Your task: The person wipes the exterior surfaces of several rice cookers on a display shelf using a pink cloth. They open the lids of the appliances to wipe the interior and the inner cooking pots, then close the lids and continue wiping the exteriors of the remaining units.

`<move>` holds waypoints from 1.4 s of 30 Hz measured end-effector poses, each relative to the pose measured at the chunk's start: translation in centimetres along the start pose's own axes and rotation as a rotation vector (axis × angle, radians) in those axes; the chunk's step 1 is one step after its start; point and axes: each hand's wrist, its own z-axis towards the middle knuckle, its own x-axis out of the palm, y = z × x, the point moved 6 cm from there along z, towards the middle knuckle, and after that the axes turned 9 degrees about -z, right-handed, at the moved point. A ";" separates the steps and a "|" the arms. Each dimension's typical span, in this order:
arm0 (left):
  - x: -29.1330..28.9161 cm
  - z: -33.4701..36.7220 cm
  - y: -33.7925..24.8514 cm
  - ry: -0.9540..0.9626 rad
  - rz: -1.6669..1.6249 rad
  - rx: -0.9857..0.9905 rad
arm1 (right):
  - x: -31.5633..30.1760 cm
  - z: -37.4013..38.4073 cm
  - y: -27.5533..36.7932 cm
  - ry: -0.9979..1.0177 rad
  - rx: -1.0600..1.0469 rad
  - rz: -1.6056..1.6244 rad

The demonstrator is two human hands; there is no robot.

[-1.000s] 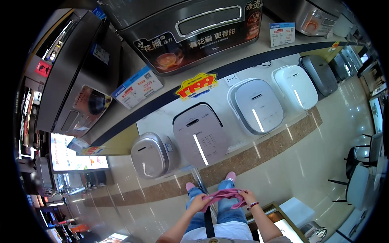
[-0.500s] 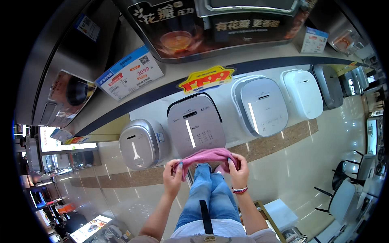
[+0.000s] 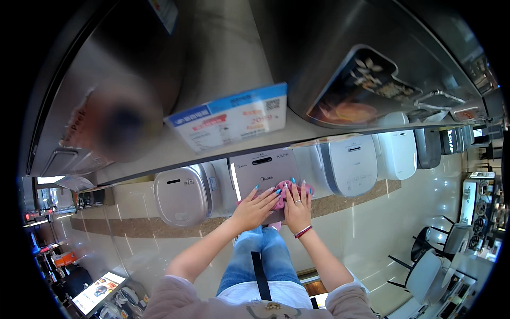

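Observation:
A pink cloth [image 3: 282, 202] lies bunched on the lid of a mauve-grey rice cooker [image 3: 249, 173], towards its near edge. My left hand [image 3: 252, 211] rests flat on the cloth's left part, fingers stretched out to the upper right. Beside it my right hand [image 3: 297, 210], with a red beaded bracelet at the wrist, presses down on the cloth with straight fingers. The two hands nearly meet at the fingertips. Much of the cloth is hidden under them.
A silver rice cooker [image 3: 180, 198] stands left, a white-and-grey one [image 3: 353, 166] right, then a white one [image 3: 401, 155]. Above them runs a shelf with large cookers and a price card [image 3: 234, 118] near its edge. Chairs [image 3: 427, 266] stand at lower right.
The cloth was stretched in the air between my pinching hands. Now it is down on the cooker lid under both flattened hands. The view has shifted, with the shelf closer.

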 end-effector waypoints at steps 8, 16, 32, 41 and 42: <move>-2.4 6.2 6.2 -0.117 0.048 -0.190 | 0.9 10.3 -0.5 -0.095 0.074 0.029; -5.5 7.9 10.7 -0.468 0.015 -0.368 | 3.8 16.7 1.0 0.180 0.006 -0.024; 2.9 -2.0 1.2 -0.618 0.127 -0.955 | 0.8 3.3 4.6 -0.030 -0.262 0.217; 7.0 0.5 -5.9 -0.472 0.117 -0.655 | 0.1 -5.0 -1.3 -0.008 -0.046 0.384; 7.0 0.6 -6.3 -0.455 0.110 -0.616 | -0.2 -5.4 -1.5 -0.047 -0.012 0.435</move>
